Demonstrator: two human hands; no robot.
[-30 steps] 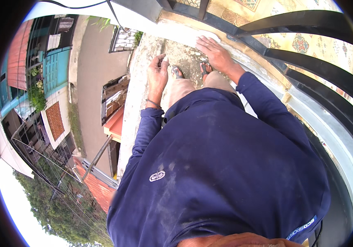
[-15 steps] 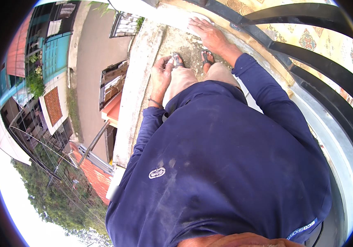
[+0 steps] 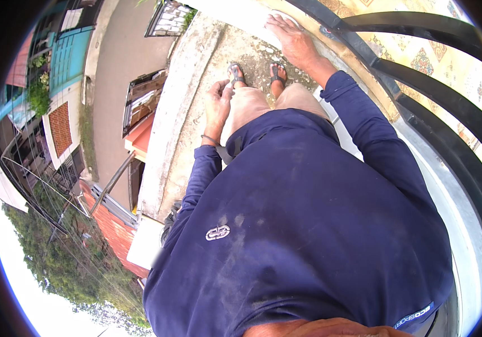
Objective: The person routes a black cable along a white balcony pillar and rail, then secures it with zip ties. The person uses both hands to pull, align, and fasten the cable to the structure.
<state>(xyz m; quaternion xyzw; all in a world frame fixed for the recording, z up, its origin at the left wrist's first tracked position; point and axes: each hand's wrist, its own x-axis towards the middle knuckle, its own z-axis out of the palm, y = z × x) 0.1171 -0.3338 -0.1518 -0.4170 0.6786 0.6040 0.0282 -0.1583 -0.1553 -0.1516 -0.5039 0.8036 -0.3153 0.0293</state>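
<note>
My right hand (image 3: 297, 45) reaches forward to the low white ledge beside the railing. Its fingers lie flat, and just past the fingertips shows the edge of a white, round-edged flat thing (image 3: 287, 18); its kind is hidden by the hand. The right arm is stretched out in a dark blue sleeve. My left hand (image 3: 216, 106) hangs in front of my left thigh, fingers loosely bent and thumb a little apart, with nothing visible in it. A dark band circles the left wrist. Both feet, in dark sandals (image 3: 277, 73), stand on a stained concrete strip (image 3: 252, 48).
A black metal railing (image 3: 387, 73) runs along my right, with patterned tiles (image 3: 421, 62) beyond its bars. On the left a rough concrete edge (image 3: 165, 140) borders a drop towards a neighbouring house (image 3: 117, 67), a rusty roof (image 3: 109, 230), wires and trees.
The view has shifted slightly, so the houses sit further left and the railing further right. My right hand stays on the ledge; my left hand still hangs by the thigh.
</note>
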